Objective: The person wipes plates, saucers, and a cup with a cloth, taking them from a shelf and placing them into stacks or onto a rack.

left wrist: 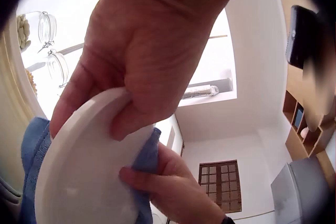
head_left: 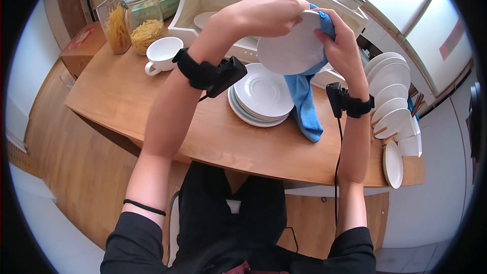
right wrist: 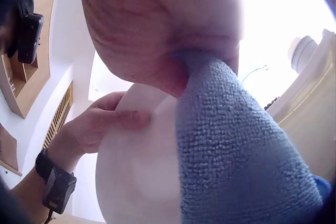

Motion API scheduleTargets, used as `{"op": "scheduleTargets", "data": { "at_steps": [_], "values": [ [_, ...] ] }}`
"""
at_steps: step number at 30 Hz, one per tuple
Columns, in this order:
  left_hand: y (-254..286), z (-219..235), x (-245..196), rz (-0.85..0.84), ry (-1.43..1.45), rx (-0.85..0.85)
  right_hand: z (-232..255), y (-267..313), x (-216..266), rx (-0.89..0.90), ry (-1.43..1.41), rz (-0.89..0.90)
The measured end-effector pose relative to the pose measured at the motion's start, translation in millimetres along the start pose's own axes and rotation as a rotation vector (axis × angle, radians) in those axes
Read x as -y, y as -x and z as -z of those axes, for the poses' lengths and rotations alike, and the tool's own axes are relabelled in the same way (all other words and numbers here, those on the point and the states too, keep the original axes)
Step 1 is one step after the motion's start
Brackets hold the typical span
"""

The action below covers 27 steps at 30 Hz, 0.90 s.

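Observation:
A white plate (head_left: 290, 49) is held up tilted above the table by both hands. The left hand (head_left: 269, 14) grips its upper rim, thumb on one face in the left wrist view (left wrist: 142, 61). On the other side, the right hand (head_left: 341, 43) pinches the rim through a blue cloth (head_left: 303, 102), whose lower end hangs down to the tabletop. The cloth (right wrist: 231, 145) covers part of the plate (right wrist: 139, 166) in the right wrist view. Below stands a stack of white plates (head_left: 264, 90).
On the wooden table (head_left: 243, 155), a white cup (head_left: 165, 53) and pasta jars (head_left: 147, 35) stand at the left. Upright dishes fill a rack (head_left: 378, 131) at the right, beside a small oval dish (head_left: 392, 165). A white shelf (head_left: 203, 0) runs along the back.

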<state>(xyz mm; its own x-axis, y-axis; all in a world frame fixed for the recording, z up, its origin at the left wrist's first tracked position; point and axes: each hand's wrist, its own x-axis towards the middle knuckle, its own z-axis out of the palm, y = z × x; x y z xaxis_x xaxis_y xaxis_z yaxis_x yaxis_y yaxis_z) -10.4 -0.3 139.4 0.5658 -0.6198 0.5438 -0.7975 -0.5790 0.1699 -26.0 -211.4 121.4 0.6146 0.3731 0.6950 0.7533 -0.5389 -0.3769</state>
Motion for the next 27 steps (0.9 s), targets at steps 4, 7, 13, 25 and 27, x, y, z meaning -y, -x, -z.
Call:
{"op": "scheduleTargets", "data": {
  "at_steps": [4,7,13,25,27],
  "values": [
    [-6.3,-8.9,6.5,-0.089,0.021,-0.135,4.7,0.1,0.8,-0.006,0.04,0.094],
    [-14.9,-15.5,16.8,-0.127,0.123,-0.312,6.9,-5.2,-11.4,-0.158,-0.036,0.144],
    [-18.8,-19.2,8.6,-0.027,0.325,-0.521,-1.3,-6.9,-28.5,-0.367,-0.554,-0.103],
    [-26.4,-52.7,-13.9,0.106,0.642,-0.938,3.8,-6.7,-18.1,-0.449,-1.02,-0.325],
    [-28.4,-48.0,-7.1,0.112,0.584,-0.875,12.5,-7.6,-27.4,-0.445,-0.936,-0.309]
  ]
}}
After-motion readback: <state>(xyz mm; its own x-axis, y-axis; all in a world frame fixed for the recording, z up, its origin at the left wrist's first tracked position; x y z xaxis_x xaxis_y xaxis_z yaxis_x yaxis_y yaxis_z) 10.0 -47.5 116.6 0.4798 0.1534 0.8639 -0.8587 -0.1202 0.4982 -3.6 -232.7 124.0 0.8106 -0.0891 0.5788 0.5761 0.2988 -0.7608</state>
